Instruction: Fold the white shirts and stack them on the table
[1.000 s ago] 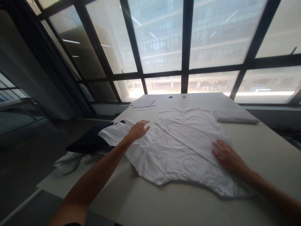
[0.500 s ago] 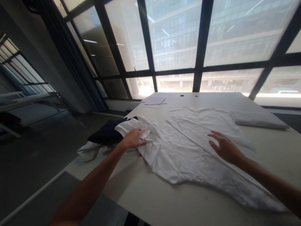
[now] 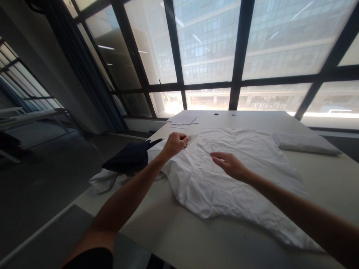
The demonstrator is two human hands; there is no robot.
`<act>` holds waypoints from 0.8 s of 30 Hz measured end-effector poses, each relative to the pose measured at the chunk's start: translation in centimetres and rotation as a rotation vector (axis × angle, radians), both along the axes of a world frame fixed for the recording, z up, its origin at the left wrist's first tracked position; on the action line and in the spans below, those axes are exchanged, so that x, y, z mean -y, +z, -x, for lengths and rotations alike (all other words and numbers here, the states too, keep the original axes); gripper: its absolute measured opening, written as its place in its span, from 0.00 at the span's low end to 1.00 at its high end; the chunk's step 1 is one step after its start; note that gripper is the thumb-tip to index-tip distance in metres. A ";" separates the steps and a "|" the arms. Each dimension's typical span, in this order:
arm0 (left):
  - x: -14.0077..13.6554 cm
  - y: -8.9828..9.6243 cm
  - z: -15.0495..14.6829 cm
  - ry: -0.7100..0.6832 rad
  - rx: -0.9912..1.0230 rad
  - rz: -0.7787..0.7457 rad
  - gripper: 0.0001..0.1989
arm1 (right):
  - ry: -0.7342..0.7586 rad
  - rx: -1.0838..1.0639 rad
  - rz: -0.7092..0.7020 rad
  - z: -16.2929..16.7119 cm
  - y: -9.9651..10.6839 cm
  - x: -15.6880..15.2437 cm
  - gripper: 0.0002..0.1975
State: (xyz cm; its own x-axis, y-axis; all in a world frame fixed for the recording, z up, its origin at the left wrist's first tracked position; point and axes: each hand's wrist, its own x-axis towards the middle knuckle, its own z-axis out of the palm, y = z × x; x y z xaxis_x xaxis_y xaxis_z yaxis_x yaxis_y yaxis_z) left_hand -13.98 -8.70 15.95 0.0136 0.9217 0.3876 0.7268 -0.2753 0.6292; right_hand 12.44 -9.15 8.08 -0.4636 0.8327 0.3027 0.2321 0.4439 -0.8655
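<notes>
White garment [image 3: 246, 149] beneath my loosely open, empty right hand [image 3: 228, 165]; my left hand [image 3: 176, 144] pinches its edge: straightening, I judge, calling next for gentle tension.

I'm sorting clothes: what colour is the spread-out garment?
The spread-out garment is white, seen best in the head view.

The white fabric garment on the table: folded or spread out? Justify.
Mostly spread out: the white fabric garment lies broad and low across the pale, flat table, wrinkled, and bunched near the person's bare left hand.
</notes>
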 end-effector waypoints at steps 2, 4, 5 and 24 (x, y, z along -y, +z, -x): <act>-0.4 -0.6 -4.9 -0.116 0.153 0.009 0.19 | 0.049 -0.190 0.202 1.0 0.6 -0.5 0.25; -0.8 -1.8 -9.7 -0.226 0.179 -0.009 0.17 | 0.063 -0.395 0.377 1.1 0.9 -1.2 0.24; -1.0 -2.5 -11.8 -0.255 0.167 -0.028 0.16 | 0.041 -0.487 0.439 0.8 0.9 -1.6 0.22; 7.1 -7.6 -10.4 -0.418 -0.501 -0.193 0.25 | -0.946 -0.697 0.207 -16.7 0.6 -15.2 0.07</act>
